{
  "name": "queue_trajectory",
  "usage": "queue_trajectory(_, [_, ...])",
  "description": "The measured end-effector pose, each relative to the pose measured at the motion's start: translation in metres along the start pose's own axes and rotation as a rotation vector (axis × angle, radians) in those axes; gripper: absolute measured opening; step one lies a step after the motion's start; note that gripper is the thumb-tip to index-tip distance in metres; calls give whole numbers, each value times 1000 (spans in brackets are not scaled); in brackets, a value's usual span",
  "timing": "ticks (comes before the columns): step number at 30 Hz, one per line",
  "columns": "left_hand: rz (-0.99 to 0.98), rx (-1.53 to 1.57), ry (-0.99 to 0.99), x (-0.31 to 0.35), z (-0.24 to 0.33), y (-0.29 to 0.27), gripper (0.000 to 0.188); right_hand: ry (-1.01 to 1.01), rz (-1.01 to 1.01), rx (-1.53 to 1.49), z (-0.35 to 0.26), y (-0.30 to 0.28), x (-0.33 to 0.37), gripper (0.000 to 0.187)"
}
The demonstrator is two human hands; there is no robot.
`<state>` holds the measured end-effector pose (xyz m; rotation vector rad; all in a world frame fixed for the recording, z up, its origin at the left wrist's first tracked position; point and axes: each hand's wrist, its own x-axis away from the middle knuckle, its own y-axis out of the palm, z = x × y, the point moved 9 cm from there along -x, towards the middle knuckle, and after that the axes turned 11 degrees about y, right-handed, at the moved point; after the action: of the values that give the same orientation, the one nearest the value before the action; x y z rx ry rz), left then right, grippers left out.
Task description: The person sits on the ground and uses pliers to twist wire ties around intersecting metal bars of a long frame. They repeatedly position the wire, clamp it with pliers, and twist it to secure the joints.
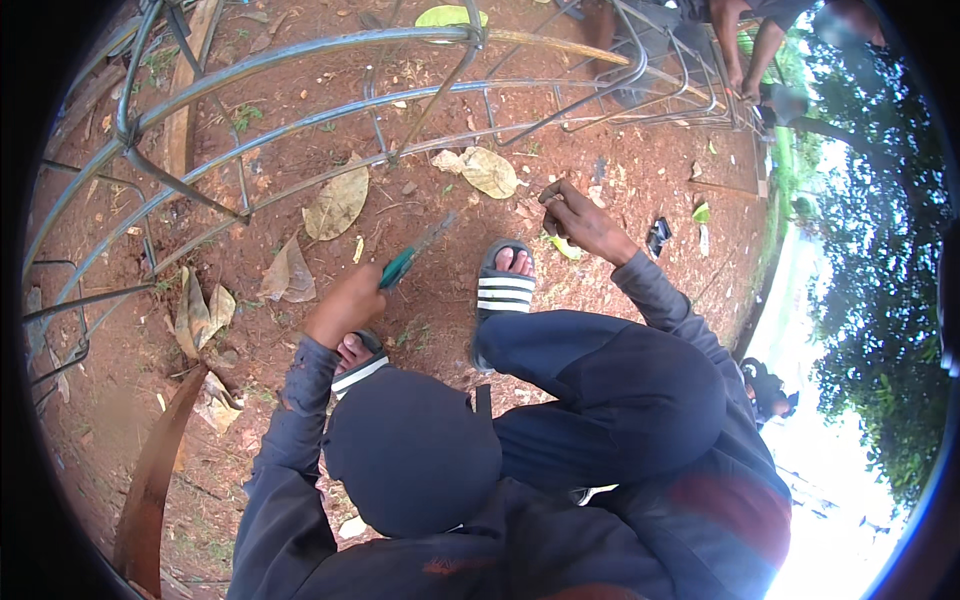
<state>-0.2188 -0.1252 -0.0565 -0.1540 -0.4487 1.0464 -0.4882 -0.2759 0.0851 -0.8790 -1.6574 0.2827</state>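
Note:
In my left hand (350,303) is a hand tool with a teal handle (397,268) and a narrow metal end (436,232), which points away over the soil. My fingers are wrapped round the handle, so its full shape is hidden. My right hand (585,222) hangs above the ground beyond my right sandal (506,290). Its fingers are half bent with a gap between them, and I make out nothing in them. Beyond both hands lies a long cage of steel rods (300,50) joined by bent stirrups; neither hand touches it.
Dry leaves (338,203) are scattered over the red soil. A wooden plank (184,110) lies under the rods, and a brown curved strip (155,480) is at lower left. Another person's hands (740,85) are at the cage's far right end. A small black object (658,236) lies right.

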Motion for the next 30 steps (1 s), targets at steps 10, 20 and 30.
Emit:
queue_trajectory(10, [49,998,147,-113,147,-10,34,-455,62,187,-52,0,46,25])
queue_trajectory(20, [339,1078,53,-77,158,-31,22,-310,-546,-1047,-25,58,5,36])
queue_trajectory(30, [165,255,175,-74,210,-48,21,-384,346,-820,9,23,5,16])
